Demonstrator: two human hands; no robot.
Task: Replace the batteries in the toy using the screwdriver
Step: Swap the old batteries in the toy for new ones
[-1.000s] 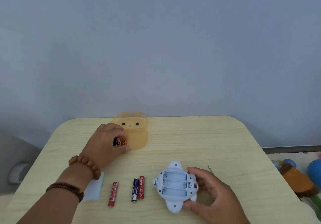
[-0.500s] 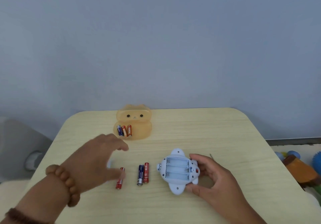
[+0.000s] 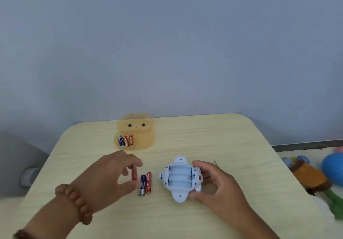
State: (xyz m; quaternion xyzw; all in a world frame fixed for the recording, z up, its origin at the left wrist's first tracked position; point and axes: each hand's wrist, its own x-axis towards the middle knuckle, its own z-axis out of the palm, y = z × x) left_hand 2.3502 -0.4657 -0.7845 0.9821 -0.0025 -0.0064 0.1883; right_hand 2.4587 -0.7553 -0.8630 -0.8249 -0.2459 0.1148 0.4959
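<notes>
Fingers and thumb of my left hand pinch a slim red battery, just left of a blue battery and a second red battery lying side by side on the pale wood-grain counter. My right hand curls round the white plastic toy, which lies belly up with its three battery slots uncovered; I see the thin screwdriver shaft just behind that hand. Farther back stands a translucent orange bear-shaped box with three more batteries inside.
</notes>
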